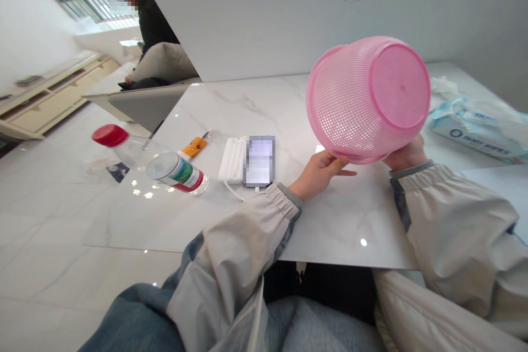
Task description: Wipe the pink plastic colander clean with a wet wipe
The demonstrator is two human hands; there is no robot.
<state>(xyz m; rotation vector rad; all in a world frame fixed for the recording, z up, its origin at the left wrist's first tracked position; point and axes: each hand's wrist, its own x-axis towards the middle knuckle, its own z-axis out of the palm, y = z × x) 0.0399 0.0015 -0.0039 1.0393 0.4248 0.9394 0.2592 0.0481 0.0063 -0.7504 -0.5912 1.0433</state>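
Note:
A pink mesh plastic basket point(346, 99) is held up over the white marble-patterned table point(264, 104), tilted on its side. Its solid round base faces right and toward me, while the wider rim points left. My left hand point(319, 173) pinches the lower rim between thumb and fingers. Around the underside near the base, my right hand point(408, 155) grips the basket; most of its fingers are hidden behind it. The inside of the basket is out of sight.
Left on the table stand a red-capped bottle point(177, 171), an orange lighter-like item point(194, 147), a white box-shaped device point(232, 159) and a phone point(259, 162) with a cable. A wipes pack point(474, 129) lies right. Another person point(154, 22) sits far left.

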